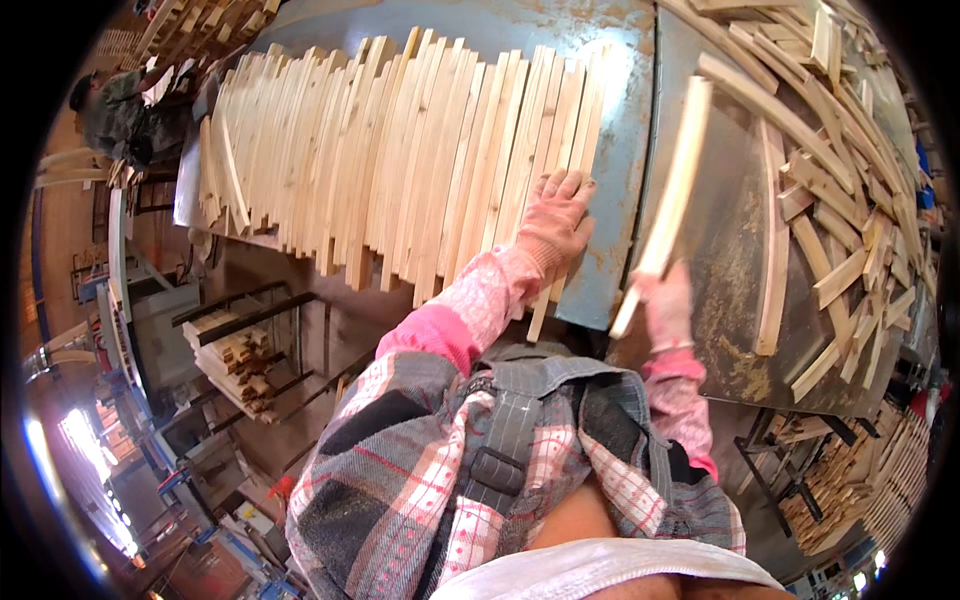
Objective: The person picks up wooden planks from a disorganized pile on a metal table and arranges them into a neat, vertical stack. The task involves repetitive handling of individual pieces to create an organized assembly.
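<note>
My left hand (556, 222), in a pinkish work glove, rests on the right end of a long row of narrow wooden strips (410, 150). Its fingers lie over the last strips, reaching toward the bare metal beside them. In my right hand (664, 300), also gloved and slightly blurred, is a single wooden strip (678, 180), gripped near its lower end. That strip slants up and away over the right-hand metal table, apart from the row. The strips in the row lie side by side, with uneven ends along the near edge.
A tangled heap of wood pieces (840, 190) covers the right of the rusty metal table (725, 350). One strip (772, 240) lies alone nearer me. Stacked wood stands below left (235, 360) and below right (870, 480). Another person (125, 115) works at far left.
</note>
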`<state>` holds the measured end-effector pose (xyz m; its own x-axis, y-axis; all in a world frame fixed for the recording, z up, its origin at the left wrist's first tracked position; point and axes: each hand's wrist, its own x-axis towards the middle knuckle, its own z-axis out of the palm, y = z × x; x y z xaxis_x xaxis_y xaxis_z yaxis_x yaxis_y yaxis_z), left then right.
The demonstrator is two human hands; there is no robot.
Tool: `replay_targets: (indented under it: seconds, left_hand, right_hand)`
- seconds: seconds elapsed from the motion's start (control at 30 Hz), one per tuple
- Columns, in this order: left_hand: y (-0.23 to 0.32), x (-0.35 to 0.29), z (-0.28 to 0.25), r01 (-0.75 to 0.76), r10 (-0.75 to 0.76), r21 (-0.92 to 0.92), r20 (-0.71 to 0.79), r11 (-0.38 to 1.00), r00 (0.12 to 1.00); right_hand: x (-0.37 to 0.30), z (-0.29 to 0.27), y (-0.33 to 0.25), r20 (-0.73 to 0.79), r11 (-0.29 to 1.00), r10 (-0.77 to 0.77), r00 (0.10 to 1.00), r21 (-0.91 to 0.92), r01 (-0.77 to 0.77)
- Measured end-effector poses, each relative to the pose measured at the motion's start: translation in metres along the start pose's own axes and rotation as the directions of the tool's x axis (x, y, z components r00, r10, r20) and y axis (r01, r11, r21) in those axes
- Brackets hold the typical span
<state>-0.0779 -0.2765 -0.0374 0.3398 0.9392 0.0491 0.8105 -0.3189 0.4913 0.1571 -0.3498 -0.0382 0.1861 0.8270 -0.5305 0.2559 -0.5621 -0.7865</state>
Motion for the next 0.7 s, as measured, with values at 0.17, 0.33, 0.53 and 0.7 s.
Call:
replay_targets:
  seconds: [0.17,0.33,0.53,0.7]
  left_hand:
    - [0.026,0.034,-0.002,0.13,-0.131,-0.098,-0.006,0.987,0.991]
    - [0.011,0.055,0.03,0.003,-0.006,0.094,0.032,0.996,0.999]
    - [0.028,0.06,0.023,0.044,-0.048,0.082,0.04,0.996,0.998]
    - [0.045,0.048,0.029,0.125,-0.127,0.052,0.041,0.991,0.991]
  right_hand:
    - [-0.022,0.055,-0.042,0.367,0.971,0.01,0.93,-0.224,0.078]
    - [0.04,0.033,-0.091,0.427,0.571,0.109,0.898,-0.766,0.295]
    - [0.218,-0.113,-0.138,-0.042,0.337,-0.366,0.929,-0.937,0.09]
    - [0.346,-0.184,-0.152,-0.027,0.082,-0.387,0.922,-0.997,0.005]
